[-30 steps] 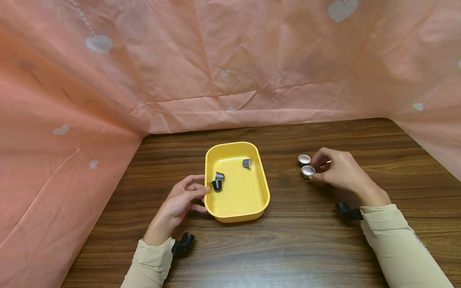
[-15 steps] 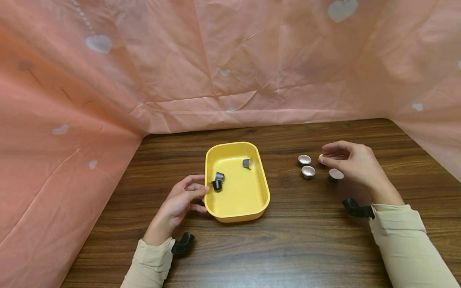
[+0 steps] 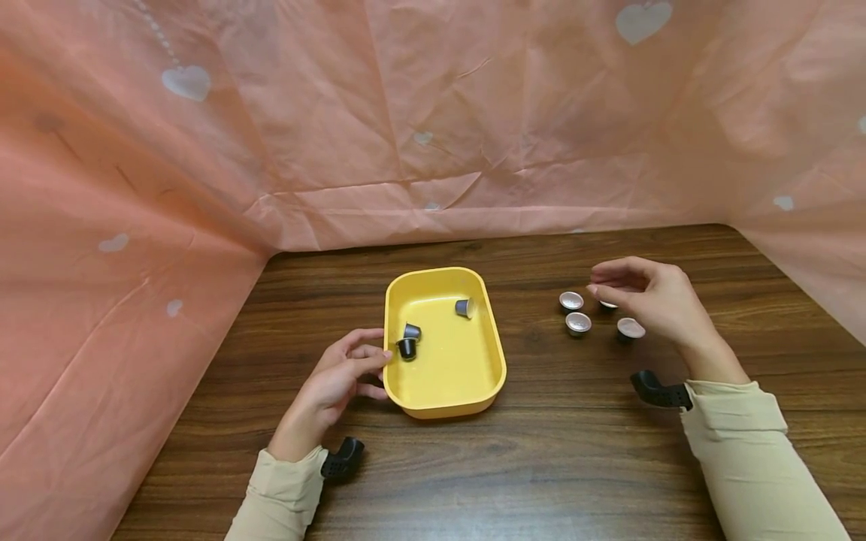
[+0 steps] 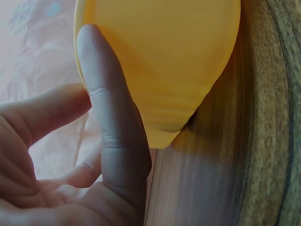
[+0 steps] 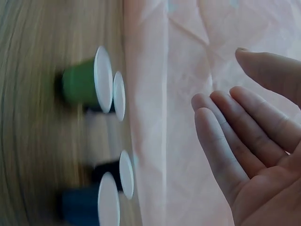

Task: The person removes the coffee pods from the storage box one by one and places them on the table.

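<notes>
My left hand point(image 3: 338, 376) holds the yellow tray point(image 3: 497, 346) by its left wall. In the left wrist view the thumb point(image 4: 106, 94) lies over the rim, with a finger against the outside. Inside the tray lie a black coffee capsule point(image 3: 407, 349), a grey-blue coffee capsule point(image 3: 413, 330) touching it and another grey-blue coffee capsule point(image 3: 463, 307). My right hand point(image 3: 652, 300) hovers over the coffee capsules on the table, thumb and fingers apart and nothing between them. It partly hides the back right coffee capsule point(image 3: 608, 305). A green coffee capsule point(image 5: 80, 82) shows in the right wrist view.
Several coffee capsules stand foil side up right of the tray, including a back left capsule point(image 3: 571, 301), a front left capsule point(image 3: 578, 324) and a front right capsule point(image 3: 631, 328). Pink cloth point(image 3: 433, 173) encloses the wooden table point(image 3: 514, 466) at the back and sides.
My right hand moved right from the two left capsules to the back right one, then let go of it and lifted slightly. My left hand and the tray stayed put.
</notes>
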The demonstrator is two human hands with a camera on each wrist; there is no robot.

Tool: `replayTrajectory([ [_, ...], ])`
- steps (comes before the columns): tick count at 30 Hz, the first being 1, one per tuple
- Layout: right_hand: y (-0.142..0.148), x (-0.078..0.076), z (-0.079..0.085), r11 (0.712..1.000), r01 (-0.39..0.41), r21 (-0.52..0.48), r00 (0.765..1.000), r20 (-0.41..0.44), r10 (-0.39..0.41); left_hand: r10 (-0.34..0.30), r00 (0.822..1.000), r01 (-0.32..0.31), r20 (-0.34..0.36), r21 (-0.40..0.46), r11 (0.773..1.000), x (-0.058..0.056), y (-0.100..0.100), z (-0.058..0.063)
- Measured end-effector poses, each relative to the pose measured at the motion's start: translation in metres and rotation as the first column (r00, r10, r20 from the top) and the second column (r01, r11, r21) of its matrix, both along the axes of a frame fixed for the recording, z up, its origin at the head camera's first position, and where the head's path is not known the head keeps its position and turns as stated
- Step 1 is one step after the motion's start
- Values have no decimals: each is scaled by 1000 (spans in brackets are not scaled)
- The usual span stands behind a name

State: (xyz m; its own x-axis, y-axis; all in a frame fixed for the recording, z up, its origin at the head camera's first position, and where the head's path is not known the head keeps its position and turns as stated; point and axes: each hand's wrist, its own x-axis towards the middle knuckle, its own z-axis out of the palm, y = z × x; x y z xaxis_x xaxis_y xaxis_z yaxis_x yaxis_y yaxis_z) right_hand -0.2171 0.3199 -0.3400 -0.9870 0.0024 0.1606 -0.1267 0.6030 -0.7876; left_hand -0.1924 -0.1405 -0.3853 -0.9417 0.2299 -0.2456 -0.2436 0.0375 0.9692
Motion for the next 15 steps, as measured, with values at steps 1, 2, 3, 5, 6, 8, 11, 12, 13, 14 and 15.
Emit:
replayTrajectory([
  [1,-3,-1,1,1000,-4,-24,1000,2,4,-2,1000,2,-2,0,1000,0,0,0],
  [2,-7,-2,2,999,-7,-48,1000,0,7,-5,1000,5,-5,1,1000,0,0,0],
  [3,-11,-3,4,998,-8,-68,1000,-3,8,-5,1000,5,-6,1,1000,0,-1,0],
  [5,-19,-6,6,994,-22,-110,1000,-17,20,-5,1000,5,-6,2,1000,0,-1,-1],
  [6,-24,-8,7,991,-29,-130,999,-22,26,-6,1000,6,-7,4,1000,0,-1,-1],
  [8,-33,-11,8,985,-45,-168,999,-33,40,-6,1000,6,-7,6,1000,0,-1,-2],
  [11,-46,-14,10,976,-69,-206,997,-42,62,-6,1000,6,-4,9,1000,0,-1,-2],
  [12,-50,-15,11,974,-72,-214,997,-41,64,-6,1000,6,-3,9,1000,0,-1,-1],
  [13,-54,-16,11,971,-77,-226,997,-42,70,-4,1000,4,-2,9,1000,0,-1,-1],
  [14,-58,-17,12,968,-83,-236,996,-41,76,-3,1000,3,-2,10,1000,0,-1,-1],
  [15,-62,-18,12,967,-86,-241,996,-39,79,0,1000,0,-2,12,1000,0,-1,-1],
])
